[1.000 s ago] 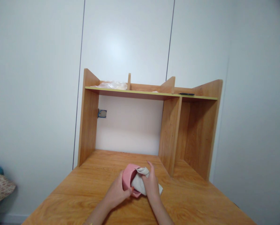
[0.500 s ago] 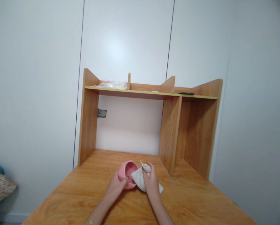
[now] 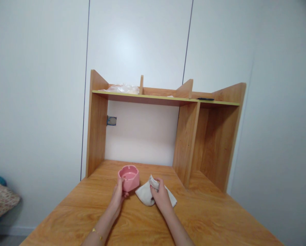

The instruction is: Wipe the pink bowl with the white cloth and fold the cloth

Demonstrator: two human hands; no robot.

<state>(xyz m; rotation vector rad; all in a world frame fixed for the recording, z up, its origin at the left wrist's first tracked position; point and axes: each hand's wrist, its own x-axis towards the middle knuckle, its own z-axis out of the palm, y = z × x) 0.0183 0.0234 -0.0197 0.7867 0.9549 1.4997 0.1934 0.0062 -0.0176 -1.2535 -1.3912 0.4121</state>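
Observation:
My left hand (image 3: 119, 194) grips a pink ashtray (image 3: 131, 182) with notches in its rim and faceted sides, the thumb over the near rim and the fingers beneath. The ashtray is held above the desk, its opening facing up and slightly toward me. To its right, my right hand (image 3: 161, 194) pinches a folded white cloth (image 3: 145, 194) between thumb and fingers. Part of the cloth hangs left of the hand, and another corner shows on its right. Cloth and ashtray are apart.
The wooden desk (image 3: 194, 218) carries a hutch with an upper shelf (image 3: 153, 98). On that shelf lie a clear plastic bag (image 3: 123, 89) and a flat black object (image 3: 205, 99). A wall socket box (image 3: 112, 121) shows behind. A patterned cushion (image 3: 1, 201) is at far left.
My left hand has moved the ashtray left and up, away from the cloth, and turned its opening upward. My right hand still holds the cloth in nearly the same place.

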